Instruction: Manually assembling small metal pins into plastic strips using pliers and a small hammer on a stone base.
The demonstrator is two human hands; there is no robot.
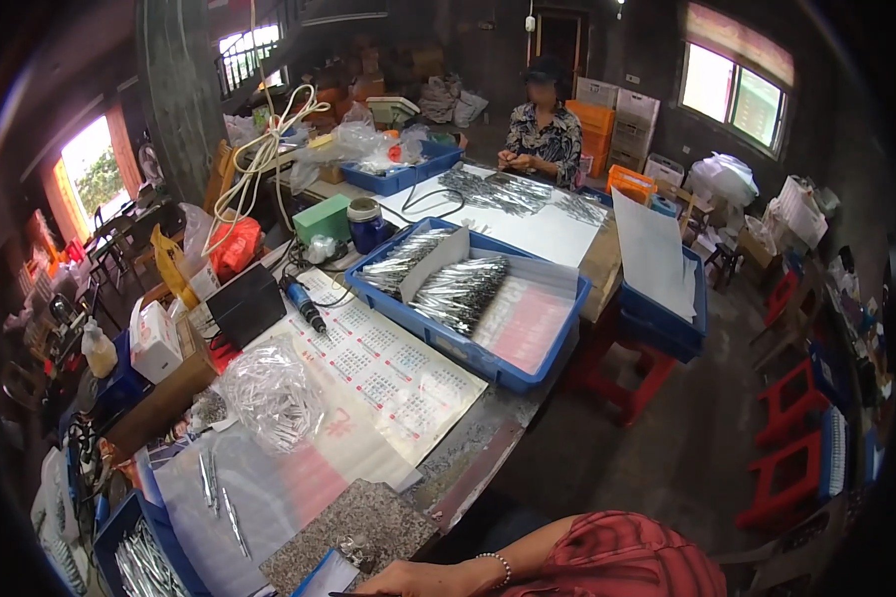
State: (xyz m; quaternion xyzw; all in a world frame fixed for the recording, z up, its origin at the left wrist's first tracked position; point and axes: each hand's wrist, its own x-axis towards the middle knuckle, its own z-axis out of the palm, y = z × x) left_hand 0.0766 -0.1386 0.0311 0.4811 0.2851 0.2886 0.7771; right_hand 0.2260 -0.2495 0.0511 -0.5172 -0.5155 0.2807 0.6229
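Note:
Only my right hand (420, 579) shows, at the bottom edge, with a bead bracelet on the wrist and a red sleeve behind it. It rests at the near corner of a speckled grey stone slab (353, 527), beside a small metal part (351, 547) and a white sheet in a blue tray corner (327, 578). Its fingers curl by a thin dark object cut off by the frame edge, so its grip is unclear. Several slim metal pins (221, 497) lie on clear plastic to the left. My left hand is out of view.
A long table carries a calendar sheet (388, 368), a clear bag of metal pins (272, 396), a blue tray of silver pins (465, 343) and a black box (244, 303). Another person (543, 134) sits at the far end. Red stools (617, 383) stand on the right.

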